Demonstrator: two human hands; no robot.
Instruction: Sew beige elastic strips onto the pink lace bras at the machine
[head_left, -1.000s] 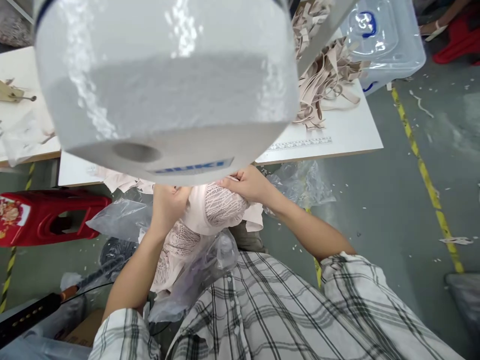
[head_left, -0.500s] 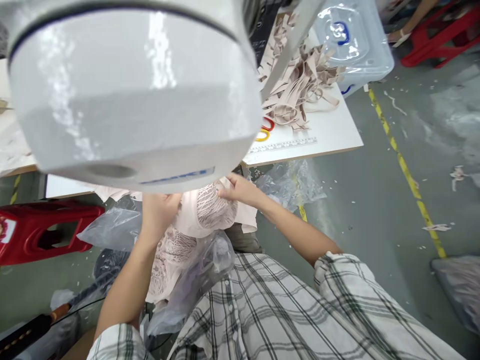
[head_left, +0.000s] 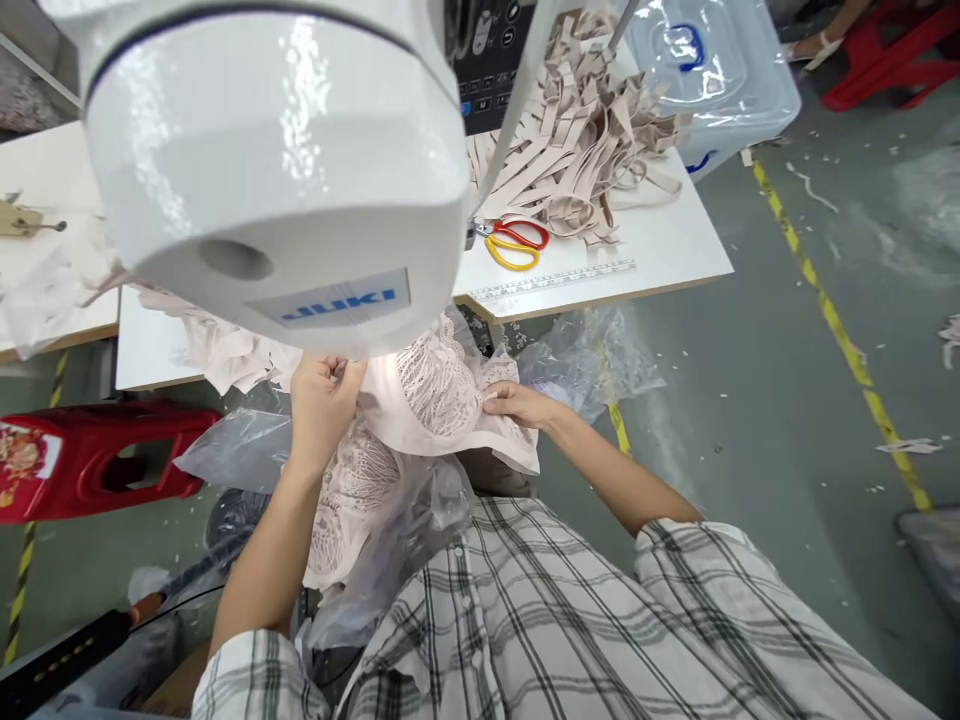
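A pale pink lace bra (head_left: 439,390) is spread between my two hands, just below the head of a white JUKI sewing machine (head_left: 277,180). On its left side, my left hand (head_left: 324,400) pinches the fabric band close under the machine head. My right hand (head_left: 517,403) grips the lace at the right side between thumb and fingers. Another lace bra piece (head_left: 356,480) hangs below, over a clear plastic bag (head_left: 420,525) near my lap. The needle area is hidden behind the machine head.
Red-and-yellow-handled scissors (head_left: 517,245) and a clear ruler (head_left: 555,280) lie on the white table (head_left: 675,265) beside a heap of beige straps (head_left: 600,150). A clear lidded box (head_left: 720,80) stands at the back right. A red stool (head_left: 150,460) is at left.
My right hand has moved right and down along the bra, which now lies flatter and more spread out. My view has shifted, showing more of the scissors and machine label.
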